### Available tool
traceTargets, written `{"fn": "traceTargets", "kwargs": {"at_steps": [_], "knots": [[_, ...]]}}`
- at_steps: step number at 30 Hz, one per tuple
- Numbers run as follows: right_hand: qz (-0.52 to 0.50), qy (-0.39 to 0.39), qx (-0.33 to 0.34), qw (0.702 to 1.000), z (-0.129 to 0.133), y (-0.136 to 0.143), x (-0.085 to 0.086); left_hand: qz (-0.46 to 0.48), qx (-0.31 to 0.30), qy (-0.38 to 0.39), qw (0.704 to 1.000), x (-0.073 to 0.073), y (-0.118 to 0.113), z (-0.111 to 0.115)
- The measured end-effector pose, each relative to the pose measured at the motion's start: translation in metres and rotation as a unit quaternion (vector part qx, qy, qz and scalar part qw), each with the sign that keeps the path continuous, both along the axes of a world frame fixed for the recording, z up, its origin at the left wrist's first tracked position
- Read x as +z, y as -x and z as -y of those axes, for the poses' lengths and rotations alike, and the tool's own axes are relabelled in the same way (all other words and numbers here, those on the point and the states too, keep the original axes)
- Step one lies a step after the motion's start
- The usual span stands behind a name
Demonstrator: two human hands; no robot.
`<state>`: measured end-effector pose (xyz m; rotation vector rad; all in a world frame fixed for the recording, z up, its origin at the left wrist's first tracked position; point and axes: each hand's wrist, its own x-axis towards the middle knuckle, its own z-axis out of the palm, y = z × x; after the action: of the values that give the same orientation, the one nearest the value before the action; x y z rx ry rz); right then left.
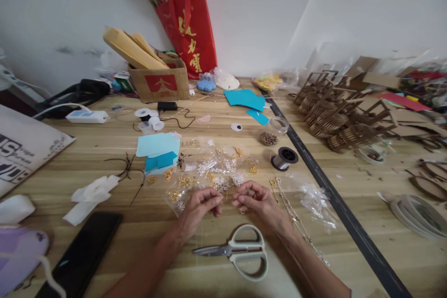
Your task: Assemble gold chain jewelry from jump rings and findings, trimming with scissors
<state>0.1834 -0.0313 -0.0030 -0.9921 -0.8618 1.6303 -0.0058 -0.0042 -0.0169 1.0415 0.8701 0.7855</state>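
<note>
My left hand (204,205) and my right hand (256,200) are close together over the table, fingertips pinched and turned toward each other. Whatever sits between the fingers is too small to make out. Just beyond them lie small clear bags with gold findings (185,181) and silver findings (220,182). Scissors (237,252) with pale handles rest just below both hands, blades pointing left. Beside my right wrist runs a beaded metal chain (291,209). A spool of fine wire (284,158) stands farther back on the right.
An open jar of beads (274,131) stands behind the spool. Blue card sheets (159,144) lie left of the bags. A black phone (84,253) is at front left, crumpled clear plastic (317,202) at right. Brown wooden basket-like pieces (342,111) stand back right, across a dark strip (314,167).
</note>
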Motion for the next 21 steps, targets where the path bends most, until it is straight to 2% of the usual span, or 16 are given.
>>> {"fn": "traceTargets", "kwargs": {"at_steps": [7,14,21], "knots": [[0.055,-0.013,-0.002,0.998,0.000,0.002,0.006,0.004,0.004,0.019,1.000,-0.002,0.000,0.000],[0.074,-0.034,0.020,0.996,0.002,0.006,0.004,-0.012,-0.012,-0.018,1.000,0.000,0.000,0.000],[0.111,-0.043,0.039,0.992,0.006,0.011,0.002,-0.054,-0.006,-0.049,0.997,0.008,-0.002,0.002]]}}
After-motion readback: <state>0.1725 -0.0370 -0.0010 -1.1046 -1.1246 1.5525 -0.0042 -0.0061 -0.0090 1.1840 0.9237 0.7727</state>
